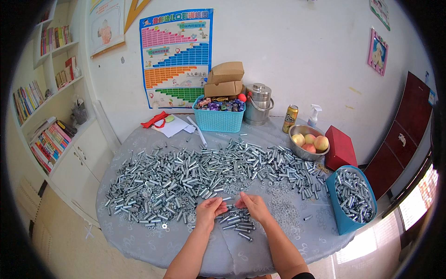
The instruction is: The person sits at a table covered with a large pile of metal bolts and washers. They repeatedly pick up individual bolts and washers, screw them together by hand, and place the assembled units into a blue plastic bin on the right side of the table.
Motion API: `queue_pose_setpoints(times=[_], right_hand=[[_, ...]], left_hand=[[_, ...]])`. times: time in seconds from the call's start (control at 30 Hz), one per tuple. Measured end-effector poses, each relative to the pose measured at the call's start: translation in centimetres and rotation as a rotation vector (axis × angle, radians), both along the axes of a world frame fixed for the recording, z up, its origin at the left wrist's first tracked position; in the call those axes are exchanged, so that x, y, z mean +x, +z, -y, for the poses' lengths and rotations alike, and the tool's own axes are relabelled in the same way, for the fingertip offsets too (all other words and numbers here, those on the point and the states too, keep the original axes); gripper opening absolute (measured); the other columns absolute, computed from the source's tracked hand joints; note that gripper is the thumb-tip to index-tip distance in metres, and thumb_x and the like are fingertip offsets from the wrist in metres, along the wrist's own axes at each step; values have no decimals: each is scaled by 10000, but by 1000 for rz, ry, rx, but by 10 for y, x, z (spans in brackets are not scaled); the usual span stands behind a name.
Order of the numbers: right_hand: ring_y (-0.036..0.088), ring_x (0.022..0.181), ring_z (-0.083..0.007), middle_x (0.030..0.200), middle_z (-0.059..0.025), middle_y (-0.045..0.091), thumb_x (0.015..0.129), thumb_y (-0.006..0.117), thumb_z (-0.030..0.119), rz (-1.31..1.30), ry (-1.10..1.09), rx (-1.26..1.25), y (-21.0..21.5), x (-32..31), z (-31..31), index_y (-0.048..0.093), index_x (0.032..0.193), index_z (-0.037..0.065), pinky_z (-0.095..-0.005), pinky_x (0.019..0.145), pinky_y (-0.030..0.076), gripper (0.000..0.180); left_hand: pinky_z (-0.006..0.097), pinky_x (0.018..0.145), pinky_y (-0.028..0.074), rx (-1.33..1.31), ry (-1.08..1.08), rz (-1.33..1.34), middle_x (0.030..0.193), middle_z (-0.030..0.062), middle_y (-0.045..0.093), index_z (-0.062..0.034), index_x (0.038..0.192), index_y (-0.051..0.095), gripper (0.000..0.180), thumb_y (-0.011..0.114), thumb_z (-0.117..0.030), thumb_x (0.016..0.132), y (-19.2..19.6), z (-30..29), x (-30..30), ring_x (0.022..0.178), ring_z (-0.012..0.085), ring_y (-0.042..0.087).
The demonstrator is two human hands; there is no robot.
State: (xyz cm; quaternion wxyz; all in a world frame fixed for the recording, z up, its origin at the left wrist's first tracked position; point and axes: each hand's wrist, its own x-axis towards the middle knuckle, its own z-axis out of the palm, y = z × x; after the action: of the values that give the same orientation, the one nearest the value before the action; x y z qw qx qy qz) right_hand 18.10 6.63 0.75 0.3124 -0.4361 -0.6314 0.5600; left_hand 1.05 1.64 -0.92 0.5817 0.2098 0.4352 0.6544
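Note:
My left hand [210, 213] is closed in a pinch near the table's front, with a small metal bolt [230, 205] at its fingertips. Facing it from the right, my right hand [253, 206] has thumb and fingers pressed together at the bolt's other end; whatever small part they grip is hidden. Just below the two hands lies a small heap of bolts [241, 226], several with wider ends. Beyond them a broad pile of silvery metal sleeves [186, 169] spreads across the table. Small washers [283, 204] are scattered right of my right hand.
A blue bin [341, 218] full of metal parts stands at the table's right edge. Behind are a steel bowl [299, 149] of fruit, a red box [339, 149], a can [290, 118], a spray bottle [314, 115], a steel canister [258, 104] and a turquoise basket [218, 122].

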Motion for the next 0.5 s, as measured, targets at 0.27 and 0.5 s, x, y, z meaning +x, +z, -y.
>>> queue_pose_setpoints(times=[0.27,0.5], right_hand=[[535,701,-84,781,-18,585,884,530,250,-142,-34,147,-5,-6,3,596,958,12,-218,639,449,258],[493,633,-64,717,-4,548,886,525,277,48,-139,70,-3,3,-4,583,822,11,-207,574,436,280]], left_hand=[[282,657,543,134,-45,-107,828,127,631,30,933,594,146,604,-51,811,-6,3,2,711,177,627],[270,634,478,647,179,-1051,813,95,643,-8,853,638,101,642,-19,752,-3,13,29,701,185,613]])
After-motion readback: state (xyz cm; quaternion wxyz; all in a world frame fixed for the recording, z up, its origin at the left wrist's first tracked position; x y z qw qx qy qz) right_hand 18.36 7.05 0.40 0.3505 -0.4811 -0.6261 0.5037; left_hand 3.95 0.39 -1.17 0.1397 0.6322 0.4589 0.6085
